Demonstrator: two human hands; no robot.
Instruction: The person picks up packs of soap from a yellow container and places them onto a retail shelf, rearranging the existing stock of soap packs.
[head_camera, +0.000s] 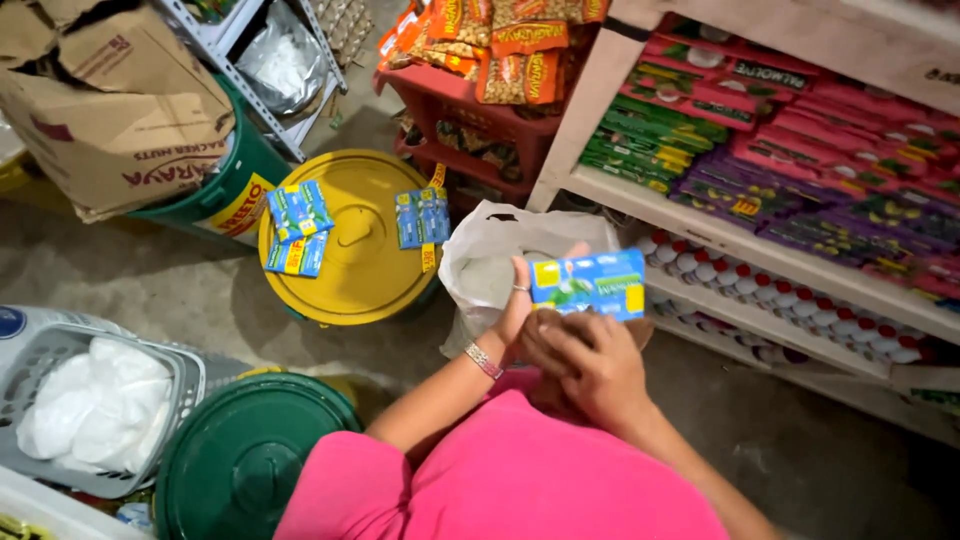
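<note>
The blue and yellow packet (588, 284) sits in your hands, held flat out in front of you, just to the right of a white plastic bag (490, 262) that stands open on the floor. Your left hand (517, 305) grips the packet's left end, fingers closed around its edge, a ring on one finger and a bracelet at the wrist. Your right hand (583, 363) lies just beneath the packet with its fingers curled; it seems to support the underside, though the packet hides the contact, so you cannot tell whether it truly grips.

To the left of the bag, a yellow bucket lid (352, 240) carries more blue packets (298, 227), some at its left edge and some at its right. Nearer you on the left stands a green lidded bucket (245, 455), and beside it a grey basket (40, 350) with white bags inside. On the right, white shelves (700, 215) hold rows of coloured sachets.
</note>
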